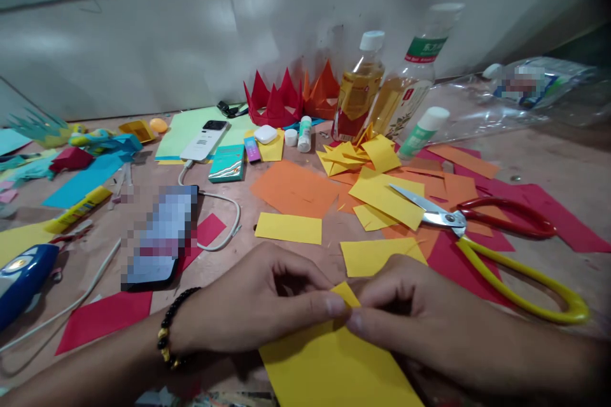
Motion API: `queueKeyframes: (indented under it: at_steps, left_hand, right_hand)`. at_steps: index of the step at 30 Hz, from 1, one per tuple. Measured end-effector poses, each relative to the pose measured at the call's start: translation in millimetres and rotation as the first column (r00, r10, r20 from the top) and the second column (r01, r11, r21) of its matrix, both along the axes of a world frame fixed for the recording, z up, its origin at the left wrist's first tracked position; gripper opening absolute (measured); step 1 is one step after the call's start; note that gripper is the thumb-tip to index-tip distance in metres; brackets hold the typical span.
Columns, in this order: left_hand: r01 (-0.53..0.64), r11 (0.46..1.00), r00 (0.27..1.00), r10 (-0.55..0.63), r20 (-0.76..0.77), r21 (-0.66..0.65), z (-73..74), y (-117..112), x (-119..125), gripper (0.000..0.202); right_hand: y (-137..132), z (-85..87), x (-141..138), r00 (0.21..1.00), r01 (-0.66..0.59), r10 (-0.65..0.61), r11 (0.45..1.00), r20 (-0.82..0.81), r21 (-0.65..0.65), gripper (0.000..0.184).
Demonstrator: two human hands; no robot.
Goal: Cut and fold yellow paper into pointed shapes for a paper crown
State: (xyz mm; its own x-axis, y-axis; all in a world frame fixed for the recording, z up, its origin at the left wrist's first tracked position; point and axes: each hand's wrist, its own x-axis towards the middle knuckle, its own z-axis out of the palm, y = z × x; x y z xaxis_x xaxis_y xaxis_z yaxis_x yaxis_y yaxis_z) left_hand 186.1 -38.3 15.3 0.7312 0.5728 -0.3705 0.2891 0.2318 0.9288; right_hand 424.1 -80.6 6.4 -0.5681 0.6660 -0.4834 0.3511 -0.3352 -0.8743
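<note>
A yellow sheet of paper is held between both my hands, low in the middle of the view. My left hand, with a beaded bracelet at the wrist, pinches its upper end near a small pointed tip. My right hand pinches the same spot from the other side, thumbs almost touching. Just beyond lie a yellow paper strip and another yellow piece. To the right, scissors with one red and one yellow handle lie open on paper scraps. My palms' undersides are hidden.
A phone with a blurred screen lies left, near a white cable. Red and orange paper crowns stand by the wall. Beside them are a drink bottle and a glue stick. A blue device sits far left.
</note>
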Motion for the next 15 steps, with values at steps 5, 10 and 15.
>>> queueKeyframes:
  at_steps: [5,10,15]
  left_hand:
    - [-0.110,0.979,0.992,0.120,-0.049,0.171,-2.0,3,-2,0.027]
    - [-0.307,0.860,0.915,0.384,-0.122,0.408,7.9,31,-18,0.037]
    - [-0.386,0.884,0.880,0.438,-0.183,0.262,5.9,39,-23,0.047]
  right_hand:
    - [4,-6.5,-3,0.992,-0.125,0.128,0.987,-0.021,0.099,0.048]
    - [25,23.6,20,0.948,-0.306,0.293,0.948,0.126,0.093,0.042]
    - [9,61.6,59,0.735,-0.672,0.603,0.709,0.310,0.216,0.027]
